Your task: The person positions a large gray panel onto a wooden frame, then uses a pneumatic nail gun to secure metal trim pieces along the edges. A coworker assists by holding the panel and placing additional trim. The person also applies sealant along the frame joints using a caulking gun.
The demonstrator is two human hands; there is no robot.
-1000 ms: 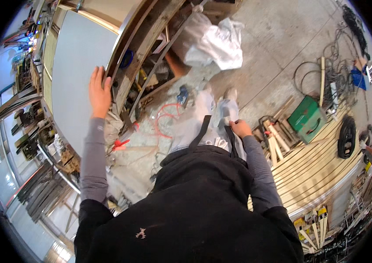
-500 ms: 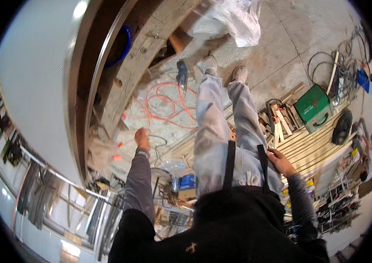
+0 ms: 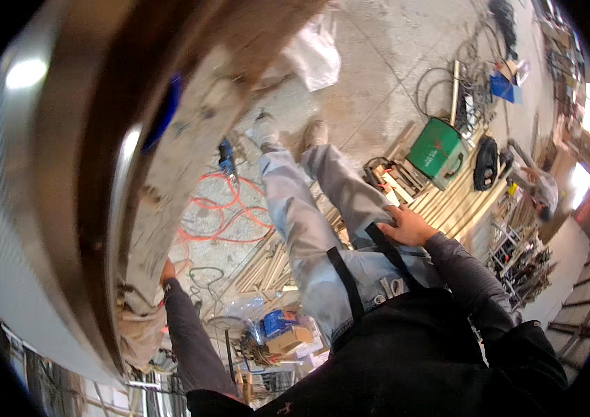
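My right hand (image 3: 409, 226) lies on the thigh of my grey trousers (image 3: 340, 182), beside one of two dangling black straps (image 3: 393, 256). Its fingers are spread over the cloth and hold nothing that I can see. Low on the left, my left hand (image 3: 168, 271) is at the edge of a rough wooden beam (image 3: 197, 111), which stands close to me. Only a small part of that hand shows, and its fingers are hidden. A blue and black power tool (image 3: 227, 158) lies on the floor ahead, near a looped orange hose (image 3: 222, 212).
Right of my legs, a green metal box (image 3: 437, 151) stands by wood offcuts (image 3: 395, 182) and long light strips (image 3: 465, 208). Black cables (image 3: 434, 90) coil beyond it. A large pale curved panel (image 3: 3, 201) fills the left side. White plastic sheeting (image 3: 317, 55) lies ahead.
My view has turned and shifted, so the beam and panel loom larger and the floor items sit farther left. My right hand has moved forward along the thigh; my left hand is now mostly hidden.
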